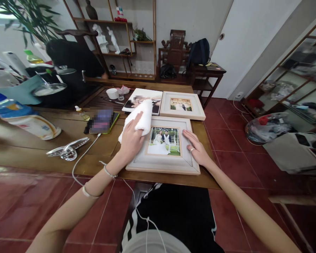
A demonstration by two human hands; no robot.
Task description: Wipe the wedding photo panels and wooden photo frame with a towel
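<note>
A white picture frame [185,165] with a wedding photo lies flat on the wooden table [42,154] just in front of me. My left hand [130,140] presses a folded white cloth [142,117] onto the frame's upper left part, fingers closed over the cloth. My right hand [197,149] lies flat and open on the frame's right border, a ring on one finger. Behind it lie a second white frame [182,105] and an unframed photo print [137,102], partly covered by the cloth.
A phone in a green case [102,121] with a white cable, a metal ornament [67,149], a white cup [112,93] and a plastic packet [28,121] sit on the table. A person in black sits at far left. Shelves, a carved chair and a backpack stand behind.
</note>
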